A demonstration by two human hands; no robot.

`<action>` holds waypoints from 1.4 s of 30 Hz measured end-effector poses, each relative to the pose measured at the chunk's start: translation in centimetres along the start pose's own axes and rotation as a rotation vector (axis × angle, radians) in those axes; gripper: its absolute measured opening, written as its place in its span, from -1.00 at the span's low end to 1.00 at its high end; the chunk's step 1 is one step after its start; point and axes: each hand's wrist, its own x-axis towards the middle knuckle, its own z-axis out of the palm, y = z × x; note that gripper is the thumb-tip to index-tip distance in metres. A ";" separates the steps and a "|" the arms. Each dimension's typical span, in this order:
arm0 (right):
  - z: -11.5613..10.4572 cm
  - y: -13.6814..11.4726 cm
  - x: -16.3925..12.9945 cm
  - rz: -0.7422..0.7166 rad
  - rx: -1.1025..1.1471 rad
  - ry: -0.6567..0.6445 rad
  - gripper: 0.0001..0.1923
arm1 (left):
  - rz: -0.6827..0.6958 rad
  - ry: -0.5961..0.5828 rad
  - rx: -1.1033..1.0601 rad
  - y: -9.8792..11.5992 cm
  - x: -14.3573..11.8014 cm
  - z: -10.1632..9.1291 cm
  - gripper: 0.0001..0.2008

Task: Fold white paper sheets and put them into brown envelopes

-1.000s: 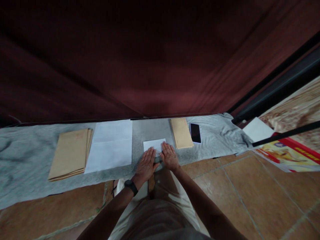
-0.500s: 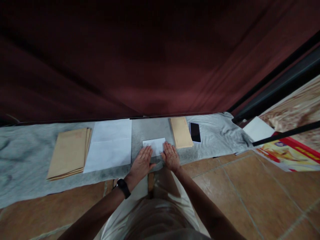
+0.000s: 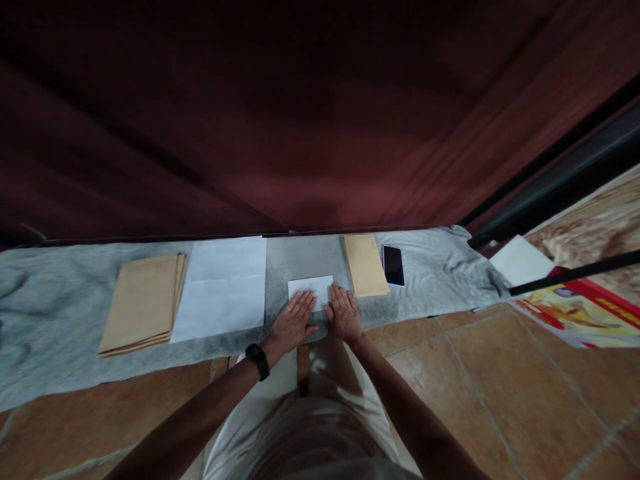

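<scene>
A small folded white paper [image 3: 309, 288] lies on the grey cloth [image 3: 60, 313] in front of me. My left hand [image 3: 293, 322], with a black watch on its wrist, lies flat with its fingers spread over the paper's near left edge. My right hand [image 3: 344, 312] presses flat on the paper's near right corner. Neither hand grips anything.
Left of the paper lie white sheets [image 3: 223, 288] and a stack of brown envelopes [image 3: 144, 301]. To the right sit another brown envelope stack [image 3: 365, 264] and a black phone [image 3: 393, 265]. A dark red curtain [image 3: 300, 113] hangs behind. Printed papers [image 3: 575, 303] lie on the tiled floor [image 3: 500, 393] at right.
My left hand slid out to the left off the paper, then came back onto its near edge. My right hand stayed on the paper's right corner.
</scene>
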 end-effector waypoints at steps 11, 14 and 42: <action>0.2 -0.3 0.1 0.016 -0.008 0.041 -0.36 | -0.348 0.151 -0.011 -0.6 0.8 2.6 -0.37; 0.3 -0.4 -0.1 0.031 -0.007 0.058 -0.39 | -0.363 0.182 -0.011 -0.8 0.4 2.9 -0.37; 2.4 -3.6 3.6 0.040 0.060 0.020 -0.46 | -0.405 0.163 0.024 -1.4 -0.2 3.6 -0.39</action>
